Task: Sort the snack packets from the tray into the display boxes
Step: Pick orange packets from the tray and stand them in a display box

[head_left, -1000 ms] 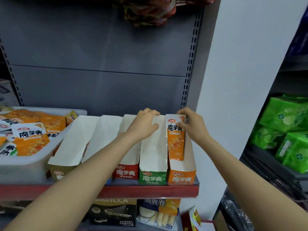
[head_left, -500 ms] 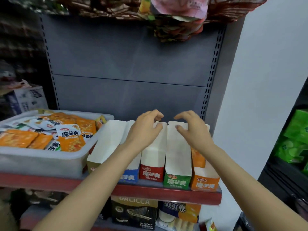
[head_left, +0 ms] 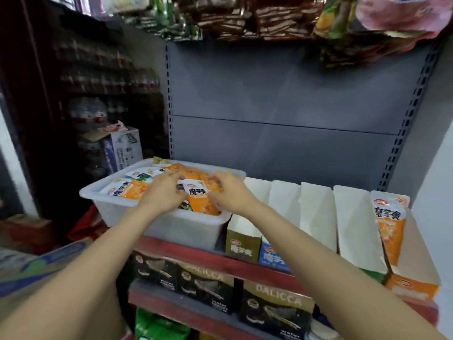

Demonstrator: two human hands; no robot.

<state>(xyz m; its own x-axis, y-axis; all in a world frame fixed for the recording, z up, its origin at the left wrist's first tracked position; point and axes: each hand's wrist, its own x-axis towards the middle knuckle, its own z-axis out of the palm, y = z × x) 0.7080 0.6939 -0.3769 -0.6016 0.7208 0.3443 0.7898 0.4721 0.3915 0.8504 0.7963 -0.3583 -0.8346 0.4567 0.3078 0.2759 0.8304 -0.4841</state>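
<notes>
Fingers (head_left: 179,179) of left hand (head_left: 163,195) and right hand (head_left: 232,192): curled over orange-and-white foil snack packet (head_left: 199,198) in translucent white plastic tray (head_left: 171,227); actual grip not discernible, blurred. Both hands over tray, probably to select next packet. Tray on red-edged metal shelf (head_left: 196,256), just beside row of white cardboard display boxes (head_left: 316,217), keeping transfer short. Orange-fronted box (head_left: 414,266), far right: one orange packet (head_left: 389,227) standing upright, matched by colour.

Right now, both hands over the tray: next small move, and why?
Probably close the right hand on the orange packet lying between both hands in the tray and lift it. The left hand rests on the pile beside it; the orange display box holds one matching packet, with room left.
</notes>
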